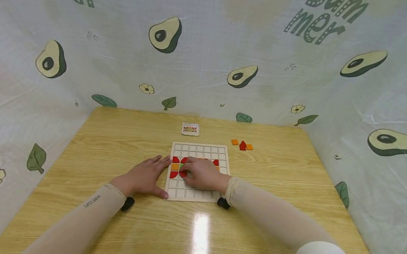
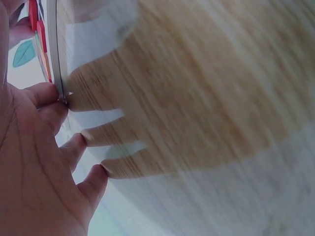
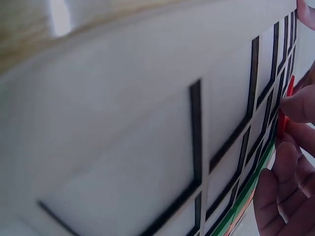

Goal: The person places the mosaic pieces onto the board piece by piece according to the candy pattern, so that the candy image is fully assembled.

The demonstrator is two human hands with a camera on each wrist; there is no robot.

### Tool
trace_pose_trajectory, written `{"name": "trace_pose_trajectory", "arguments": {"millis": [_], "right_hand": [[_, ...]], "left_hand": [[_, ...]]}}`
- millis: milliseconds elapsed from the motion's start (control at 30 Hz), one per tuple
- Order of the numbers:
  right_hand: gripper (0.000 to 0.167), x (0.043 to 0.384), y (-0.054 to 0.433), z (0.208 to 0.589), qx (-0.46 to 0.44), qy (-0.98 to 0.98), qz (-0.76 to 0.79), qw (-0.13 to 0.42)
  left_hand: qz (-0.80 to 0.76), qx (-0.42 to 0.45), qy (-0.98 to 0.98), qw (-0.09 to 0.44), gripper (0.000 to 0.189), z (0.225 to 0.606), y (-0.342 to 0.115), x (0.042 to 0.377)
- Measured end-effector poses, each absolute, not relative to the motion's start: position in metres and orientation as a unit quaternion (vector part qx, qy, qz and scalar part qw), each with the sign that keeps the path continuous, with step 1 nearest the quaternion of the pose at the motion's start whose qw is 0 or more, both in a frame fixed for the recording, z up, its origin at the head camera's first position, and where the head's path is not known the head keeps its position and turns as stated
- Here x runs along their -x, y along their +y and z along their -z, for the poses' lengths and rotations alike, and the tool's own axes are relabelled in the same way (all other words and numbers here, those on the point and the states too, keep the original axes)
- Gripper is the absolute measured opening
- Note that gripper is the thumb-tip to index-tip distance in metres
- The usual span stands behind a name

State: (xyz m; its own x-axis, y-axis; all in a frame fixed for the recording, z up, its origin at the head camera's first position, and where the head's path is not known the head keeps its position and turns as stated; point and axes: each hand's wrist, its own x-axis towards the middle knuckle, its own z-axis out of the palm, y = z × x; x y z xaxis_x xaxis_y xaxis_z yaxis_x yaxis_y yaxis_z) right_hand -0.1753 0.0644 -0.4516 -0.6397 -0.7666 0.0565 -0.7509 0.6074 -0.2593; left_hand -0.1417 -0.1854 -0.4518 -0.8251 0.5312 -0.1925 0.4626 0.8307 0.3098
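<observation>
The wood-grain desk [image 1: 144, 230] carries a pale gridded board [image 1: 190, 194]. Against the board's left edge rests the left hand [image 1: 143, 177], fingers spread apart; over the grid lies the right hand [image 1: 203, 174]. Beyond the board is a small patterned card [image 1: 190, 129]. Right of that card sit loose orange squares [image 1: 235, 142] and red shapes [image 1: 243, 145]. A red piece [image 3: 282, 124], partly hidden, seems clamped in the right hand's grip, low over the board's left half.

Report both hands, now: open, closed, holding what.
Left hand: open, fingers spread, touching the left edge of the grid board.
Right hand: closed, pinching a red piece over the board.
</observation>
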Motion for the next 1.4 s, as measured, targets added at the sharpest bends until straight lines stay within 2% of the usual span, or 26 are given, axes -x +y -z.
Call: {"name": "trace_pose_trajectory", "arguments": {"millis": [467, 700, 1033, 1267, 1400], "right_hand": [[0.025, 0.175, 0.068, 0.448, 0.421, 0.898, 0.124, 0.033], [0.027, 0.177, 0.088, 0.436, 0.392, 0.912, 0.112, 0.049], [0.028, 0.185, 0.157, 0.428, 0.379, 0.913, 0.150, 0.011], [0.028, 0.192, 0.219, 0.421, 0.313, 0.932, 0.180, -0.027], [0.030, 0.198, 0.253, 0.424, 0.279, 0.944, 0.175, -0.025]], "left_hand": [[-0.126, -0.261, 0.949, 0.127, 0.126, 0.457, -0.186, 0.144], [-0.128, -0.259, 0.949, 0.130, 0.126, 0.455, -0.185, 0.144], [-0.126, -0.257, 0.949, 0.133, 0.125, 0.451, -0.185, 0.142], [-0.127, -0.255, 0.949, 0.137, 0.125, 0.450, -0.184, 0.142], [-0.129, -0.255, 0.948, 0.140, 0.125, 0.451, -0.183, 0.142]]}}
